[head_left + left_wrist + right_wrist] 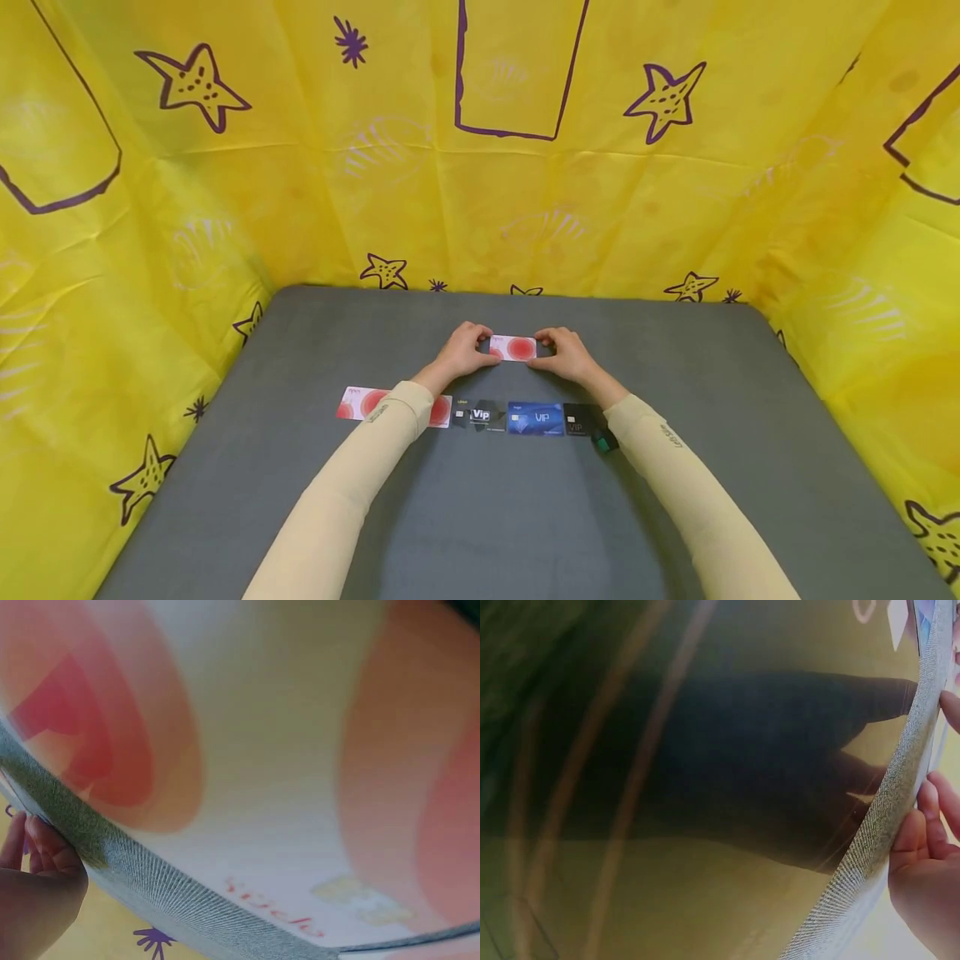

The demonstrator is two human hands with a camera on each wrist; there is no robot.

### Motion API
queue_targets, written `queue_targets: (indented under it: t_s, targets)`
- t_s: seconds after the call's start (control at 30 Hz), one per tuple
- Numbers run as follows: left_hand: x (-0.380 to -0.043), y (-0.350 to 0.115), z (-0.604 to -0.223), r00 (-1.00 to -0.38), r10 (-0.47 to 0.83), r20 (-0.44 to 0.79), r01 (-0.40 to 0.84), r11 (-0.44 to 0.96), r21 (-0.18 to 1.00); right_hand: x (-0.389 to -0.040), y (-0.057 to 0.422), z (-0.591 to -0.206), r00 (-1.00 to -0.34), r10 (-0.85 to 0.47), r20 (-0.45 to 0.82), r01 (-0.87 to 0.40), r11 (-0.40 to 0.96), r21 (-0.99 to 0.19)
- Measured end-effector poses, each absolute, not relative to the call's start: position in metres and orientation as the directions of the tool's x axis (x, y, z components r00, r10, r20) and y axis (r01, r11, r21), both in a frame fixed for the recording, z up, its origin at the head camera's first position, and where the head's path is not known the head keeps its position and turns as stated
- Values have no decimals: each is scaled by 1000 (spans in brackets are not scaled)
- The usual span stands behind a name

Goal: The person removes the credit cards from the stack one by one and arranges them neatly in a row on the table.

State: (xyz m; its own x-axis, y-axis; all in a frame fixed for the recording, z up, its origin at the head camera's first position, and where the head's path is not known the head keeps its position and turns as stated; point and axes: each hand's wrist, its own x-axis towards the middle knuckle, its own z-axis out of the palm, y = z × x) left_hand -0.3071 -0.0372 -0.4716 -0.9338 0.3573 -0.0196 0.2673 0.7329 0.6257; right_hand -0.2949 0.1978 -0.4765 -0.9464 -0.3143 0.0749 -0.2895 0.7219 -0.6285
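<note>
A white card with red circles (513, 348) is held level between both hands, beyond a row of other cards on the grey table. My left hand (467, 350) pinches its left end with thumb and fingers, and my right hand (566, 354) pinches the right end the same way. In the left wrist view, a red-and-white card surface (262, 787) fills most of the picture, with the left hand (45, 885) at the left edge. A dark glossy card surface (705, 765) fills the right wrist view; the right hand (930, 855) shows at its right edge.
Nearer the person lie a red-circled white card (360, 403) partly under the left sleeve (375, 458), a black Vip card (491, 419), a blue VIP card (536, 419) and a black VIP card (577, 419) partly hidden by the right arm. Yellow patterned cloth (510, 208) surrounds the table (487, 517).
</note>
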Motion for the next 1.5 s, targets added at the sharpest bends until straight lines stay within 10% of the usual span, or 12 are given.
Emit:
queue_targets:
  t_s: [1.5]
  targets:
    - [-313, -32, -461, -919, 370, -138, 196, 731, 654, -301, 195, -470, -942, -334, -16, -245, 721, -648]
